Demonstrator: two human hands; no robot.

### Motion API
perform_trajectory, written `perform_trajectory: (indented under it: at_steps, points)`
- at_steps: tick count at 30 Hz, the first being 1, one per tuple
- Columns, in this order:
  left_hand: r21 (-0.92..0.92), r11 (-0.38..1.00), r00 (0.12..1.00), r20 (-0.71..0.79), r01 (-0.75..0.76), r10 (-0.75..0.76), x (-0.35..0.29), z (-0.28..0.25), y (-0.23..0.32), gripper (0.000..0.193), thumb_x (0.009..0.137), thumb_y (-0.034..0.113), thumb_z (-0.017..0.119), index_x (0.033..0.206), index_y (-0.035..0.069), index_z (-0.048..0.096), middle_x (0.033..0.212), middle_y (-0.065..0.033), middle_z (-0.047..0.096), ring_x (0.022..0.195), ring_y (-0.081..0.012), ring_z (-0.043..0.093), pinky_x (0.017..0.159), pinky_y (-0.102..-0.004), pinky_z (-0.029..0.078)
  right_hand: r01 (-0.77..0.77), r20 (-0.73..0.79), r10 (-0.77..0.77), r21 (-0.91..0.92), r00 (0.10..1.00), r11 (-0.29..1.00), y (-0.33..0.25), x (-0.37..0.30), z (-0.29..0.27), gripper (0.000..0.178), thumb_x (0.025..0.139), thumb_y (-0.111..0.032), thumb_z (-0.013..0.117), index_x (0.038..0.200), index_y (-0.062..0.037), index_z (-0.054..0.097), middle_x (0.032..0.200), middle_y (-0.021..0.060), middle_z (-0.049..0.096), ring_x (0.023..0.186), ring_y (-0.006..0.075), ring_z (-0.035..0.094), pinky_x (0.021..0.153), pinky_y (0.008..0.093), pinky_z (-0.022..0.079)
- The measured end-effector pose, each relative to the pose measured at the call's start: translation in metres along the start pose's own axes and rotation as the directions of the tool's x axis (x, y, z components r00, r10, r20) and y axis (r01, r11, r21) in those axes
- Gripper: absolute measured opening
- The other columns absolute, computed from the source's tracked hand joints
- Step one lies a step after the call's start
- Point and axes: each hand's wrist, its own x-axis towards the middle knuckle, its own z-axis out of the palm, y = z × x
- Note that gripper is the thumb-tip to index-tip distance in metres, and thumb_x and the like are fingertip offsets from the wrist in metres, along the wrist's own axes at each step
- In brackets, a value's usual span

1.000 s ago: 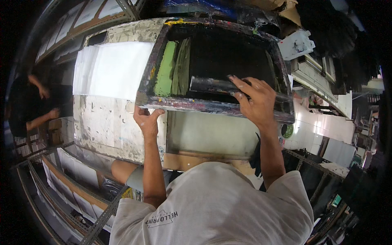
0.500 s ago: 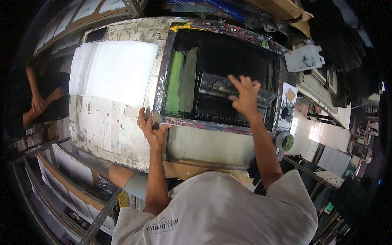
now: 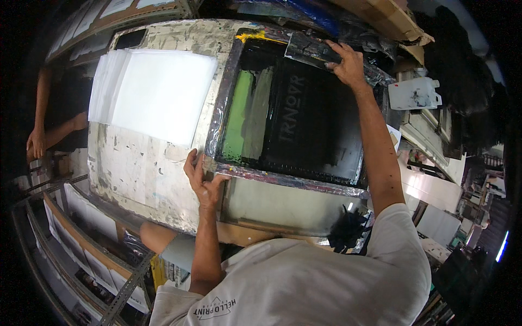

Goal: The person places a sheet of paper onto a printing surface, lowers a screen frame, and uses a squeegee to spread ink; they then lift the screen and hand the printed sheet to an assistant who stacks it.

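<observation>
A screen printing frame (image 3: 299, 185) with an ink-smeared rim lies on the worn, paint-flecked table (image 3: 144, 168). Its mesh (image 3: 326, 119) is mostly black, with a green strip at the left and faint lettering in the middle. At the far rim my right hand (image 3: 348, 64) is closed on a dark, ink-covered squeegee (image 3: 307, 49), which lies slantwise there. My left hand (image 3: 204, 182) grips the frame's near left corner, thumb on the near rim and fingers at the corner's left side. Left of the frame sits a stack of white sheets (image 3: 157, 92).
A stained white plastic jug (image 3: 416, 93) stands to the right of the frame. Another person's arm (image 3: 38, 125) shows at the far left. Metal racks with boards (image 3: 92, 239) stand at the lower left. Cardboard (image 3: 386, 19) lies beyond the table.
My right hand has carried the squeegee from mid-mesh to the far rim, uncovering the lettering. My left hand stays at the corner. The frame's near right side has swung slightly toward me.
</observation>
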Motion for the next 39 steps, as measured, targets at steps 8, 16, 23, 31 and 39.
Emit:
perform_trajectory:
  at_steps: [8, 16, 23, 31, 39]
  points:
    - [0.003, 0.999, 0.999, 0.01, 0.034, -0.034, 0.0, 0.0, -0.003, 0.077, 0.062, 0.011, 0.088, 0.132, -0.003, 0.059, 0.123, -0.0137, 0.063, 0.123, -0.0333, 0.048, 0.105, -0.0442, 0.039, 0.087, -0.068, -0.084, 0.044, 0.994, 0.995, -0.011, -0.009, -0.006, 0.055, 0.079, -0.01, 0.077, 0.132, -0.0177, 0.066, 0.131, 0.0134, 0.066, 0.12, 0.0341, 0.062, 0.1, 0.042, 0.05]
    - [-0.11, 0.989, 0.995, -0.01, 0.102, -0.104, -0.004, 0.002, 0.004, 0.077, 0.061, 0.009, 0.087, 0.132, -0.003, 0.059, 0.124, -0.0147, 0.06, 0.121, -0.0312, 0.048, 0.105, -0.0427, 0.039, -0.101, 0.003, 0.103, 0.231, 0.995, 0.968, -0.011, 0.005, -0.035, 0.054, 0.083, -0.014, 0.077, 0.135, -0.0227, 0.064, 0.134, 0.0101, 0.065, 0.119, 0.0302, 0.065, 0.101, 0.0394, 0.049]
    - [-0.15, 0.983, 0.994, -0.018, 0.106, -0.11, -0.009, 0.002, -0.01, 0.077, 0.064, 0.003, 0.082, 0.135, -0.003, 0.056, 0.127, -0.0125, 0.053, 0.117, -0.0267, 0.051, 0.104, -0.0387, 0.042, -0.12, 0.047, 0.113, 0.57, 0.992, 0.813, -0.027, -0.063, -0.057, 0.057, 0.083, -0.009, 0.076, 0.137, -0.023, 0.064, 0.135, 0.0133, 0.065, 0.123, 0.0256, 0.063, 0.106, 0.0352, 0.045]
    - [-0.146, 0.988, 0.985, -0.17, -0.054, 0.029, 0.016, 0.001, 0.048, 0.074, 0.065, -0.005, 0.077, 0.136, -0.005, 0.055, 0.127, -0.0129, 0.058, 0.119, -0.0239, 0.053, 0.105, -0.0363, 0.042, 0.031, 0.036, -0.038, 0.168, 0.999, 0.985, -0.149, -0.202, -0.131, 0.06, 0.08, -0.009, 0.071, 0.137, -0.024, 0.063, 0.105, 0.017, 0.065, 0.095, 0.0351, 0.061, 0.081, 0.0455, 0.046]
    - [-0.402, 0.908, 0.944, -0.328, -0.119, -0.021, 0.103, 0.013, 0.178, 0.054, 0.09, -0.007, 0.059, 0.143, -0.008, 0.046, 0.127, -0.0178, 0.06, 0.114, -0.0207, 0.057, 0.097, -0.0344, 0.049, 0.24, -0.363, -0.265, -0.114, 0.893, 0.964, -0.162, -0.161, -0.208, 0.067, 0.066, -0.03, 0.078, 0.132, -0.0266, 0.067, 0.088, 0.011, 0.06, 0.075, 0.0272, 0.057, 0.067, 0.0407, 0.042]
